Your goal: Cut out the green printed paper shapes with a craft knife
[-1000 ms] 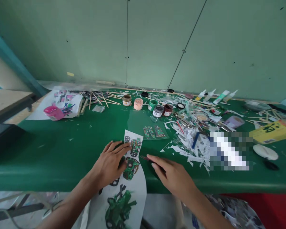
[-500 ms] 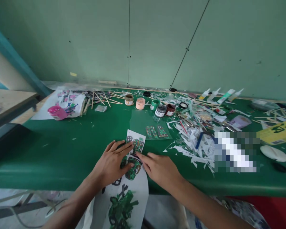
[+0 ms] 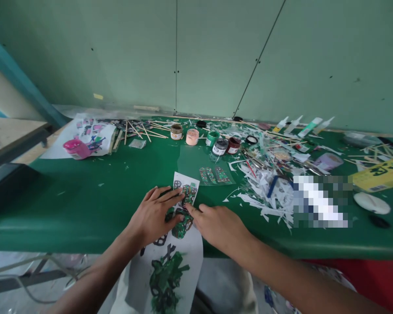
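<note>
A long white paper sheet (image 3: 180, 272) painted with green, brown and black patches runs from the table's front edge down over my lap. My left hand (image 3: 157, 213) lies flat on its upper end, open, with fingers spread and the thumb on a painted green-brown piece (image 3: 182, 229). From the other side, my right hand (image 3: 218, 222) presses its outstretched index finger on the paper beside my left fingertips, its other fingers curled; I see nothing held in it. Just beyond, a clear plastic sheet (image 3: 188, 161) carries several small camouflage-patterned strips (image 3: 222, 174).
Several paint jars (image 3: 192, 137) stand behind the plastic sheet. White paper scraps (image 3: 265, 196) heap on the right, with glue bottles (image 3: 310, 127) behind and a yellow box (image 3: 378, 175) at the far right. A pink jar (image 3: 76, 148) and wooden sticks (image 3: 144, 131) lie left.
The view has tilted slightly, so the table sits a little higher in the picture. My right index finger has shifted slightly along the paper; my left hand stays flat on it.
</note>
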`<state>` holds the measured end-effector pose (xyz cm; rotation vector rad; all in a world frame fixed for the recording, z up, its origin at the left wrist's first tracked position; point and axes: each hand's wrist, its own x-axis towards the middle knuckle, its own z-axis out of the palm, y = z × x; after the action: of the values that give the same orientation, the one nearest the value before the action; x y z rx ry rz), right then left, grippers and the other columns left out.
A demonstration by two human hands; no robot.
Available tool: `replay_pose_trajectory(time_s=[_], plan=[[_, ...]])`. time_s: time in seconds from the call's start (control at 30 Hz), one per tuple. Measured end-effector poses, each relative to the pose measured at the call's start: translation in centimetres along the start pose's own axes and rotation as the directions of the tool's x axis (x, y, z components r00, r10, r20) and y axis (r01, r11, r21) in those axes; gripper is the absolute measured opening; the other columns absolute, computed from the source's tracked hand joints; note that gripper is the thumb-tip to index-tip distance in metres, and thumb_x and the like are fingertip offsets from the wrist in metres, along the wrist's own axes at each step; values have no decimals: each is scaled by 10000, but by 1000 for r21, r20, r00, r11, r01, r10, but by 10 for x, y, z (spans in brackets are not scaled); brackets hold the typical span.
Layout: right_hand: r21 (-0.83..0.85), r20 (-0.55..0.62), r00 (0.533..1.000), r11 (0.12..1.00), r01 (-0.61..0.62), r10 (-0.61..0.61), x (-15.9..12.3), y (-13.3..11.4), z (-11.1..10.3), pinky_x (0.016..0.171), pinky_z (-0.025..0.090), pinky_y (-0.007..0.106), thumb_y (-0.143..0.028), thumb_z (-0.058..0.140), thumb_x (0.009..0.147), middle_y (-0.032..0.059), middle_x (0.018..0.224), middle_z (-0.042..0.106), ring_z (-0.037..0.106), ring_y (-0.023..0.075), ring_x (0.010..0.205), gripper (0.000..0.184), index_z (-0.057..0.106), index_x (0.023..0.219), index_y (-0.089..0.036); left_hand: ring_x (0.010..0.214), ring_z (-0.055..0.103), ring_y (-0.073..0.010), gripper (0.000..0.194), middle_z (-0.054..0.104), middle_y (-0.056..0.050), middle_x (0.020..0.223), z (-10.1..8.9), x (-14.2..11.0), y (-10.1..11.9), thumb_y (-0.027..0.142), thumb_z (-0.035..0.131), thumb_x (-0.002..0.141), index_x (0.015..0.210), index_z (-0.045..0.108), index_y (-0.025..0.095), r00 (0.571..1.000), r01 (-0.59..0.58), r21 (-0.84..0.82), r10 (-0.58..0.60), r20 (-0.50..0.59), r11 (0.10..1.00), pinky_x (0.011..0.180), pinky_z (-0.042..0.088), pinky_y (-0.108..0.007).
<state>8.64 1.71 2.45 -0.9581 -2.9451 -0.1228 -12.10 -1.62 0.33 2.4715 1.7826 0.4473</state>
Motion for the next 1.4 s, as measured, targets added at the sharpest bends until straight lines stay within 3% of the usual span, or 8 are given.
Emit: replay_pose_trajectory(time_s=[0.23,0.57,0.73,0.83,1.0,1.17,1.3,1.4], plan=[[-21,39,999,999,30,-29,-8,6,-8,408,214,320,-43,456,788,58,710,628,452,108,432,557,561,1324,-152,1313,433,-245,496,516,26,1417,0,1,0,462,542,876,1344,493,306,1000,0,-1,0,13,1000,1093,322,-480],[-55,67,997,997,53,-50,-27,16,-10,401,171,325,-18,475,733,60,712,636,431,110,422,639,536,1357,-143,1311,437,-244,475,531,16,1405,1,1,-5,466,516,890,1342,489,320,1000,-17,9,17,-7,1000,1086,325,-483],[125,5,994,986,-113,114,-32,31,-21,422,190,310,-182,436,875,32,672,673,514,135,472,394,669,1184,-255,1303,447,-260,473,564,-10,1370,-1,1,-5,468,504,896,1345,469,325,999,-21,9,22,-25,1000,1066,348,-490],[229,-84,971,953,-198,222,-15,23,-19,453,246,297,-319,444,906,39,752,720,587,154,556,394,609,1259,-257,1275,479,-270,535,547,-69,1378,-2,1,-5,455,510,893,1383,398,272,998,-2,24,3,-62,1000,1039,384,-487],[175,-87,979,970,-168,185,2,8,1,446,229,286,-389,511,884,32,664,710,600,157,522,409,616,1255,-255,1257,515,-236,565,532,-72,1395,-4,-4,-5,438,485,906,1414,314,258,996,-5,61,11,-83,998,1058,390,-451],[113,-113,958,961,-252,264,-39,35,12,419,210,268,-326,466,914,30,615,689,604,154,483,328,649,1145,-183,1266,507,-269,374,572,-45,1359,-17,-13,-16,442,410,931,1251,522,284,997,34,108,-25,-79,994,1047,386,-506],[202,-176,921,928,-313,348,-70,50,17,441,288,243,-324,468,926,16,668,693,634,149,538,215,641,905,-198,1200,550,-283,418,596,-20,1331,-23,-11,-30,461,443,889,1272,534,323,989,118,189,-99,-106,975,973,443,-473],[202,-215,928,943,-263,304,-81,49,21,475,379,247,-372,513,902,39,843,722,663,160,609,228,640,1003,-212,1144,568,-317,434,624,-52,1278,-23,0,-35,515,458,870,1236,570,311,972,187,219,-149,-181,958,946,445,-503]])
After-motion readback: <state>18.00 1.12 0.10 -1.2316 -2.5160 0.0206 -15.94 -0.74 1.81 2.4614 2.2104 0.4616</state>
